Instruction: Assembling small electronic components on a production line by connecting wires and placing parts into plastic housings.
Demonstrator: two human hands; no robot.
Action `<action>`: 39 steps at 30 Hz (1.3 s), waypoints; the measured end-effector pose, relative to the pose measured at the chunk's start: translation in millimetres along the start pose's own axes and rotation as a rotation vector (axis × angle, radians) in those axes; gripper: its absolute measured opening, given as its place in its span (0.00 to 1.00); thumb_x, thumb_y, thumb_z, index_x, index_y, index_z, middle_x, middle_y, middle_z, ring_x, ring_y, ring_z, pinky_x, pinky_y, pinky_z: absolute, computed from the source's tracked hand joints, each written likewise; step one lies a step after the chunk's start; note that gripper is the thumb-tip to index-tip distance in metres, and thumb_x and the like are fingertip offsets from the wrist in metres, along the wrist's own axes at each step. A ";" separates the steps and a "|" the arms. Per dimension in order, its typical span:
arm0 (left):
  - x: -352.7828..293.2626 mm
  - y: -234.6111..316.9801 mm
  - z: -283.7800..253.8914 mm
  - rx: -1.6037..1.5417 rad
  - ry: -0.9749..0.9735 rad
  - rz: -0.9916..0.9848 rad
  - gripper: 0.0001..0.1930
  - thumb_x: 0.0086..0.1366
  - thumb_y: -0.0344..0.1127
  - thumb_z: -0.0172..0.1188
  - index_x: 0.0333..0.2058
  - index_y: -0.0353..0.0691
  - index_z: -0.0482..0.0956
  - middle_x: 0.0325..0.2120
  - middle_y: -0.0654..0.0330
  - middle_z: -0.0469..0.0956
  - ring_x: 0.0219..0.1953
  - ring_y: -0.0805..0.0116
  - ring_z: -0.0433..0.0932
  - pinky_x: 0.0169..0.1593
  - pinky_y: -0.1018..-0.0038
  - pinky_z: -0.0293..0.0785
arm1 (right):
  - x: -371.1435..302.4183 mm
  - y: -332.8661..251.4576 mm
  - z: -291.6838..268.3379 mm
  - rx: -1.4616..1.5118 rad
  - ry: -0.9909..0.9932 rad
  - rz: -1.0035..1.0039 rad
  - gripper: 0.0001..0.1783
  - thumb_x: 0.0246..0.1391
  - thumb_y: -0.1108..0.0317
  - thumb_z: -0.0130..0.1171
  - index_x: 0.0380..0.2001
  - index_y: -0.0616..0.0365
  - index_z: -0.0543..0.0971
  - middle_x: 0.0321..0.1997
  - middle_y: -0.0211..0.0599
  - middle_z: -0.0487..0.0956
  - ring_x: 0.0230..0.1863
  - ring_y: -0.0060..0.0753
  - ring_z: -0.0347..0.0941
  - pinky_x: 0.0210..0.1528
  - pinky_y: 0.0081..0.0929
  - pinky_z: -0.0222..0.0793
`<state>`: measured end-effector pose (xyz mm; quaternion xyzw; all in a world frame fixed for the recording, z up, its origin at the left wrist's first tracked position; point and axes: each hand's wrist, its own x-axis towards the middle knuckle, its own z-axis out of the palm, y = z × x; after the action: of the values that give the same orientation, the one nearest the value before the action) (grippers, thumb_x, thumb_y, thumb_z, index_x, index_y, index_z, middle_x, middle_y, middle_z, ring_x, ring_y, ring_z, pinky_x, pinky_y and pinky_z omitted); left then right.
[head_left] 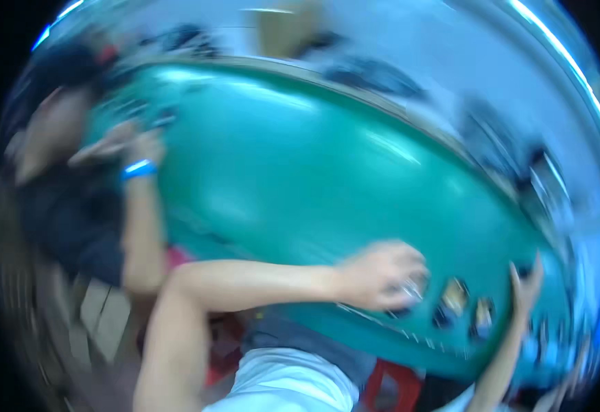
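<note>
My left hand [387, 276] reaches across to the right over the green tabletop, fingers curled round a small shiny, dark object [411, 291]. Motion smears it too much to name its kind. Just right of that hand lie a dark and gold object [455, 296] and a similar smaller one [482, 316]; their kind is unclear. My right hand [527, 285] is farther right above the table, its thumb and fingers spread apart. A dark patch [523, 271] shows between those fingers; whether the hand touches it I cannot tell.
The long green table [279, 185] curves across the view. At left a person in a dark top [73, 213], wearing a blue wristband [139, 169], works with both hands at the table. Several blurred objects [544, 338] line its right end. A red stool [390, 386] stands below.
</note>
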<state>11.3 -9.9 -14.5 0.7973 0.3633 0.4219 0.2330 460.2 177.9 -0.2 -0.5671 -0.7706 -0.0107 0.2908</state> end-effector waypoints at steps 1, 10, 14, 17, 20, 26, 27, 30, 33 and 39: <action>5.1 -2.7 11.2 -0.030 0.036 0.062 0.25 0.64 0.46 0.65 0.54 0.37 0.77 0.54 0.46 0.75 0.58 0.44 0.73 0.61 0.53 0.70 | -1.8 30.7 0.6 0.194 -0.026 -0.064 0.45 0.56 0.65 0.72 0.72 0.65 0.63 0.72 0.52 0.68 0.70 0.49 0.65 0.73 0.41 0.59; 2.8 -28.2 55.5 0.069 0.204 0.109 0.24 0.61 0.48 0.65 0.49 0.35 0.76 0.42 0.49 0.77 0.49 0.49 0.75 0.51 0.55 0.73 | 41.6 -10.2 2.4 -0.019 -0.129 -0.262 0.33 0.58 0.51 0.72 0.61 0.60 0.79 0.62 0.54 0.79 0.59 0.50 0.77 0.63 0.40 0.72; 7.2 -29.4 56.3 0.045 0.093 0.069 0.26 0.63 0.49 0.64 0.52 0.36 0.73 0.48 0.48 0.75 0.56 0.46 0.73 0.55 0.52 0.71 | 56.8 -27.1 15.7 0.042 -0.127 -0.370 0.20 0.59 0.62 0.71 0.50 0.64 0.85 0.55 0.51 0.83 0.53 0.49 0.79 0.59 0.40 0.74; 7.8 -30.9 56.7 0.064 0.087 0.082 0.26 0.63 0.49 0.64 0.52 0.36 0.73 0.47 0.49 0.75 0.56 0.46 0.73 0.56 0.53 0.71 | 70.4 -29.2 38.7 0.129 -0.109 -0.495 0.14 0.58 0.67 0.71 0.45 0.62 0.86 0.54 0.49 0.83 0.53 0.49 0.79 0.59 0.41 0.74; 8.0 -28.8 54.2 0.067 0.072 0.082 0.28 0.62 0.51 0.65 0.53 0.37 0.73 0.48 0.49 0.75 0.56 0.47 0.73 0.56 0.53 0.70 | 77.9 -47.8 54.9 0.211 -0.158 -0.474 0.14 0.58 0.67 0.70 0.46 0.62 0.86 0.54 0.50 0.83 0.54 0.49 0.79 0.59 0.40 0.74; 16.1 -11.9 56.5 0.235 0.299 0.419 0.23 0.59 0.49 0.68 0.44 0.37 0.78 0.43 0.50 0.79 0.48 0.54 0.79 0.48 0.59 0.76 | 86.4 -82.2 80.7 0.265 -0.119 -0.554 0.11 0.57 0.72 0.70 0.42 0.65 0.85 0.48 0.48 0.84 0.49 0.47 0.80 0.56 0.38 0.75; 21.1 -21.6 72.1 0.244 0.124 0.354 0.31 0.60 0.58 0.66 0.53 0.40 0.75 0.53 0.48 0.74 0.58 0.48 0.72 0.56 0.50 0.70 | 92.4 -88.1 92.3 0.308 -0.138 -0.586 0.11 0.58 0.70 0.70 0.43 0.63 0.85 0.49 0.48 0.84 0.49 0.47 0.80 0.55 0.38 0.76; 33.3 -14.2 91.5 0.281 -0.057 0.339 0.40 0.59 0.67 0.66 0.60 0.42 0.73 0.60 0.47 0.71 0.64 0.41 0.67 0.64 0.42 0.64 | 115.1 -72.5 121.0 0.378 -0.289 -0.452 0.14 0.56 0.72 0.67 0.45 0.65 0.81 0.54 0.51 0.79 0.58 0.49 0.75 0.64 0.39 0.67; 45.4 -13.7 112.7 0.307 -0.105 0.386 0.40 0.57 0.67 0.68 0.57 0.40 0.75 0.55 0.47 0.73 0.59 0.43 0.70 0.60 0.43 0.66 | 103.6 -131.4 127.2 0.475 -0.230 -0.487 0.06 0.54 0.76 0.64 0.34 0.66 0.80 0.47 0.48 0.80 0.53 0.47 0.76 0.60 0.39 0.68; 80.2 2.0 167.6 0.304 -0.059 0.325 0.36 0.53 0.66 0.69 0.48 0.41 0.77 0.49 0.49 0.76 0.55 0.45 0.73 0.54 0.44 0.67 | 102.7 -174.7 136.3 0.494 -0.259 -0.490 0.06 0.53 0.77 0.64 0.35 0.65 0.80 0.48 0.48 0.81 0.53 0.45 0.77 0.61 0.37 0.68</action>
<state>183.6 40.1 -62.5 0.8833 0.2825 0.3708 0.0496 227.8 251.9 -11.4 -0.2750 -0.8932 0.1781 0.3078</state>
